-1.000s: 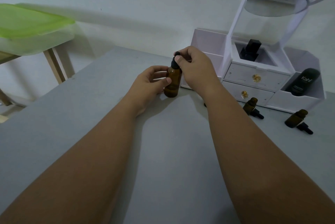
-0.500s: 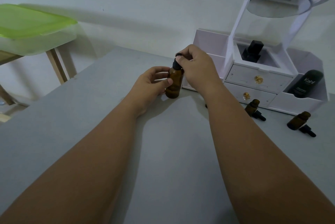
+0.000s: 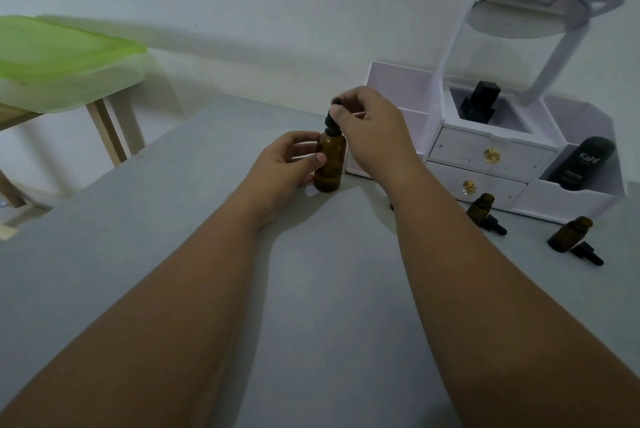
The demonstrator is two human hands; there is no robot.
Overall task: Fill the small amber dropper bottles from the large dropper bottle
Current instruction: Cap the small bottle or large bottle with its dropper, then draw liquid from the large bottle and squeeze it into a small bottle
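Note:
The large amber dropper bottle [image 3: 330, 164] stands upright on the grey table [image 3: 173, 220]. My left hand [image 3: 284, 161] wraps around its body. My right hand [image 3: 370, 130] pinches its black dropper cap [image 3: 331, 119] from above, the cap still at the bottle's neck. Two small amber bottles stand uncapped to the right, one [image 3: 480, 206] close to the organiser and one [image 3: 569, 233] farther right. A black dropper lies beside each of them, one [image 3: 495, 225] by the nearer bottle and one [image 3: 588, 254] by the farther.
A white cosmetic organiser [image 3: 485, 157] with two drawers and a round mirror [image 3: 530, 17] stands at the back right, holding a dark tube [image 3: 585, 163] and a black bottle [image 3: 481, 102]. A green-lidded plastic box [image 3: 62, 64] rests on a wooden stand at the left.
My right hand has lifted slightly on the dropper cap, showing more of the black cap above the neck. The bottle and left hand stay in place.

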